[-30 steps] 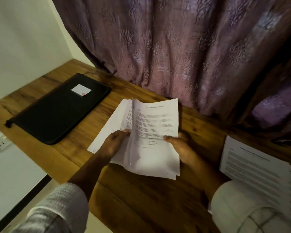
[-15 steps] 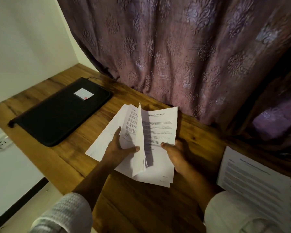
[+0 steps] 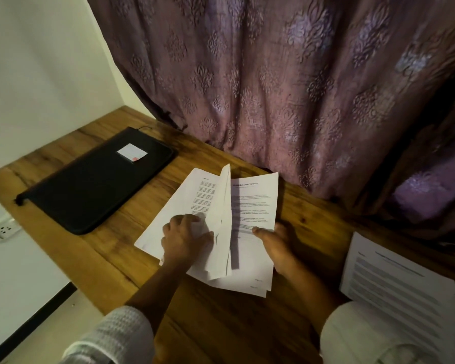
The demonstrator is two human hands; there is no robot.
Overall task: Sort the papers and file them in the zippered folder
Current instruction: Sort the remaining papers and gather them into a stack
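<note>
**A wooden table by a purple curtain**

The wooden table (image 3: 111, 258) stands in a corner, with a pale wall (image 3: 37, 74) on one side and a purple curtain (image 3: 273, 88) with a leaf pattern hanging behind it.

The papers (image 3: 252, 206) lie in the middle of the table, close to the person. They are spread open like a book, and one sheet stands up on its edge in the middle.

The left hand (image 3: 184, 240) lies on top of the left sheets. Its fingers are bent and its thumb touches the bottom of the standing sheet (the fingertips are blurry, so I cannot tell if they grip anything). The right hand (image 3: 276, 245) holds the right sheets at their side edge, with the thumb on top and the other fingers hidden under the paper.

The zippered folder (image 3: 95, 185) is black. It lies flat and closed to the left of the papers, apart from them and from both hands. A small white label (image 3: 132, 152) sits on its cover.

Another printed sheet (image 3: 405, 285) lies at the right edge, near the right sleeve (image 3: 352, 334). A wall socket (image 3: 4, 229) shows low on the left.
</note>
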